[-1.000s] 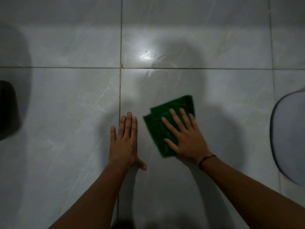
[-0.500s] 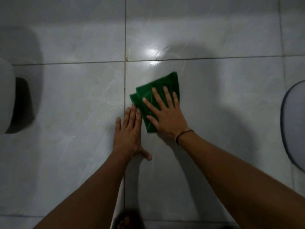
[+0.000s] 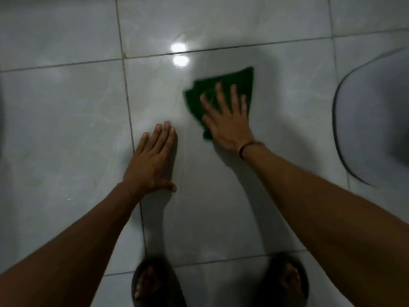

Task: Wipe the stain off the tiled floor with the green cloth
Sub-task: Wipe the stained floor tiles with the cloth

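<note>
On the pale glossy tiled floor (image 3: 66, 134), the folded dark green cloth (image 3: 241, 82) lies flat beneath the right hand (image 3: 228, 122), well to the right of the vertical grout line (image 3: 127, 103) and just below the two bright light reflections (image 3: 180, 54). Half a second ago the cloth sat close against the left hand's fingertips beside that grout line; it has since slid rightward, leaving a clear strip of bare tile between the two hands. The right hand's fingers (image 3: 219, 94) are spread wide and pressed flat on the cloth, pinning it with the palm rather than gripping it; a thin dark band (image 3: 246, 147) circles that wrist. The left hand (image 3: 152, 160) rests palm down on the bare tile, its fingers (image 3: 164, 134) straight and held together, thumb out to the side, holding nothing. No stain can be made out on the tile; the picture is blurred. At the right edge stands a rounded grey object with a dark rim (image 3: 376, 116), which I cannot identify. Two feet in dark sandals (image 3: 152, 282) now show at the bottom edge.
</note>
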